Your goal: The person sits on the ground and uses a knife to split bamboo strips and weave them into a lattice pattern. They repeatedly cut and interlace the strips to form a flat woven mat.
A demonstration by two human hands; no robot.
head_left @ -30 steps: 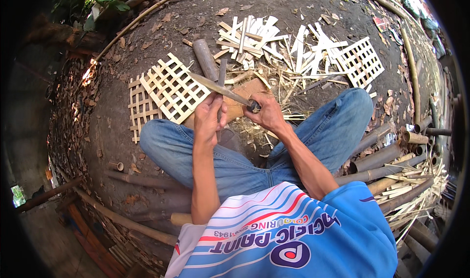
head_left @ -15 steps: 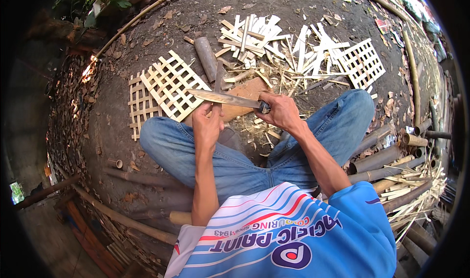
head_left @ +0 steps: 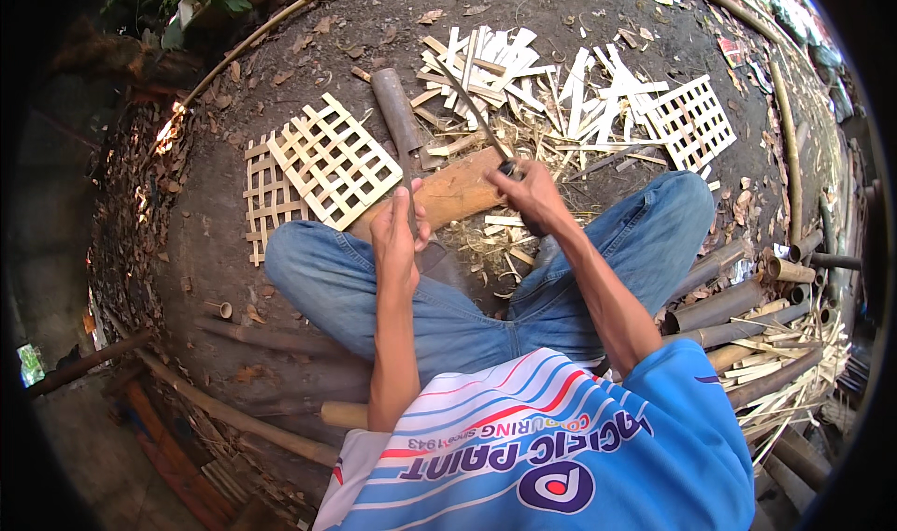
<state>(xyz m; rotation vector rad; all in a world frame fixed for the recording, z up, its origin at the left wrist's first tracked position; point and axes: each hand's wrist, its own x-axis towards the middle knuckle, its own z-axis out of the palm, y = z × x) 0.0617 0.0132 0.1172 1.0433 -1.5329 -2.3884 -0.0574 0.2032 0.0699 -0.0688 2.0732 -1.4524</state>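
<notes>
My right hand [head_left: 533, 194] is closed around the dark handle of a long knife [head_left: 475, 108]. Its blade slants up and to the left, over the scattered strips. My left hand [head_left: 396, 230] grips a dark bamboo strip [head_left: 407, 187], which stands nearly end-on above the fingers. Knife and strip are apart. Beneath and between my hands a brown wooden block [head_left: 455, 193] lies on the ground. Just beyond my left hand is a woven bamboo lattice [head_left: 336, 162], overlapping a second lattice [head_left: 265, 199]. A thick bamboo tube [head_left: 397, 110] lies at the block's far side.
Pale split strips [head_left: 505, 68] are heaped in front, with shavings nearer me. Another lattice [head_left: 693, 124] lies at the right, next to a dark blade-like piece [head_left: 617, 159]. Bamboo tubes [head_left: 715, 307] and thin slivers [head_left: 794, 372] are piled beside my right knee.
The knife has swung from lying across the strip to pointing up and away. The strip in my left hand has tipped and looks shorter now.
</notes>
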